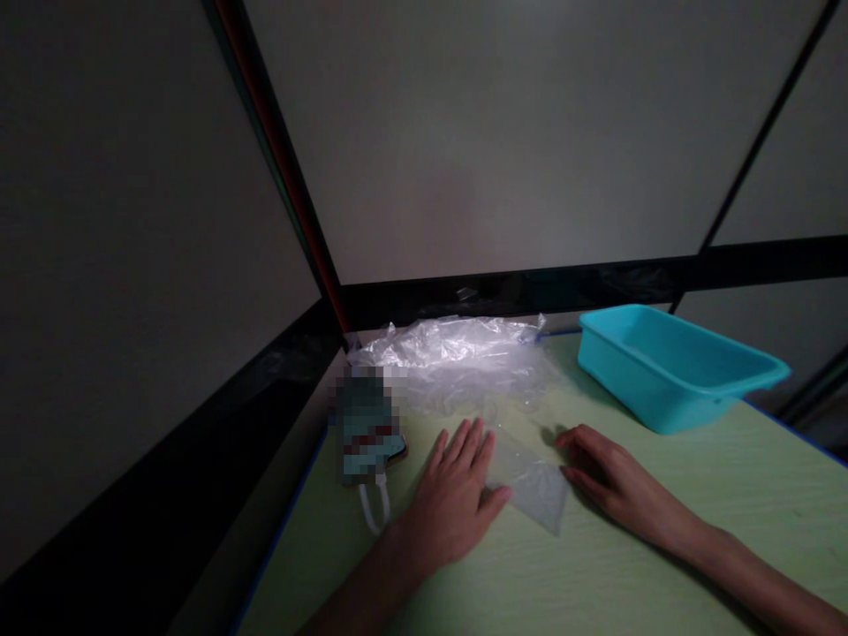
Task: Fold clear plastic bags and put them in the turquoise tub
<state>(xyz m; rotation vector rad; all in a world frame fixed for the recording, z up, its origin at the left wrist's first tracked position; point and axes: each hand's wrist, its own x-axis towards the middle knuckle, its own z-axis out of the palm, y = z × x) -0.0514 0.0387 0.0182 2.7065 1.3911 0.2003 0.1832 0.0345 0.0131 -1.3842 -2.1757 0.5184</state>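
My left hand (454, 499) lies flat, palm down, with its fingers spread and its thumb over the left edge of a clear plastic bag (536, 486). Just right of that bag is my right hand (606, 473), its fingers loosely curled and thumb apart, with nothing visible between them. The small bag rests flat on the pale green table (642, 574). Behind both hands spreads a crumpled heap of clear plastic (457, 349).
A turquoise basin (662, 371) stands at the back right. At the left lies a phone-like item, largely pixelated (367, 424), with a white cable (374, 512) looping towards my left forearm. Grey wall panels (503, 141) rise behind the table.
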